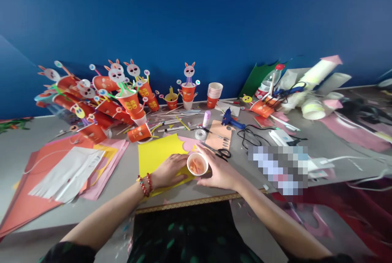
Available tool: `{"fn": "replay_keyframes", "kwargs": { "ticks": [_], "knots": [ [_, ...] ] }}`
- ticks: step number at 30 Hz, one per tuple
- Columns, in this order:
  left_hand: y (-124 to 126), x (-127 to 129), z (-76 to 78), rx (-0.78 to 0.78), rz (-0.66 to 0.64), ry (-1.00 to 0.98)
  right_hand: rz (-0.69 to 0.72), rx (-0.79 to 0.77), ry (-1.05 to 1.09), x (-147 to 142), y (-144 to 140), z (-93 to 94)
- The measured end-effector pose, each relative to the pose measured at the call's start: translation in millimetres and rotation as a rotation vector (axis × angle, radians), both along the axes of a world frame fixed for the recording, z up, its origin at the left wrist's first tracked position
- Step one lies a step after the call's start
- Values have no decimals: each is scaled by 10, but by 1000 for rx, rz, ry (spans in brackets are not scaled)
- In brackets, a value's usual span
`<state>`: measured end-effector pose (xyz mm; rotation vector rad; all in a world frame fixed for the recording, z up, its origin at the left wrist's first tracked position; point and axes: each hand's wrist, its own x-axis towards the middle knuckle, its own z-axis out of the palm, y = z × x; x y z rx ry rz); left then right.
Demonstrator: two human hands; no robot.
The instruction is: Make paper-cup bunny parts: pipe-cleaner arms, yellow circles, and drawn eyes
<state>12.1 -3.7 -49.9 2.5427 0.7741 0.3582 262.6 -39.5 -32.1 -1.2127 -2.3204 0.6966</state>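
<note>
The left hand (169,170) lies flat, fingers spread, pressing the yellow paper sheet (159,157). The right hand (218,170) curves loosely around the small paper cup (197,164), fingertips at its 3 o'clock side; whether they actually grip it I cannot tell. The cup stands upright on the sheet's right corner, between both hands.

The sheet overhangs near the table edge (190,202) at 6 o'clock, so a nudge from either wrist could likely slide paper and cup together (the cup looks light, easily tipped). The scissors (223,153) at 1 o'clock sit just beside the right fingers and could snag them.

Counted: one yellow sheet, one cup in hand, one pair of scissors, one blue glue gun (230,119), one tape roll (200,134), one stack of cups (214,93) at 12 o'clock. The bunny cups (128,99) at 10 o'clock are too crowded to count.
</note>
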Motion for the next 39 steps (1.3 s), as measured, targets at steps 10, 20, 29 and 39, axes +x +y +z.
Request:
{"fn": "replay_keyframes", "kwargs": {
  "ticks": [10, 20, 29, 39],
  "knots": [
    [-38, -16, 16, 11, 0, -13, -10, 110, -23, -38, 32, -51],
    [-24, -72, -28, -6, -35, -26, 9, 102, -55, -24, 43, -19],
    [-73, -86, -76, 18, -27, -24, 21, 104, -70, -15, 66, -26],
    [-254, -233, 57, 91, 125, 147, 22, 82, -66, -21, 72, 20]
  ]
}}
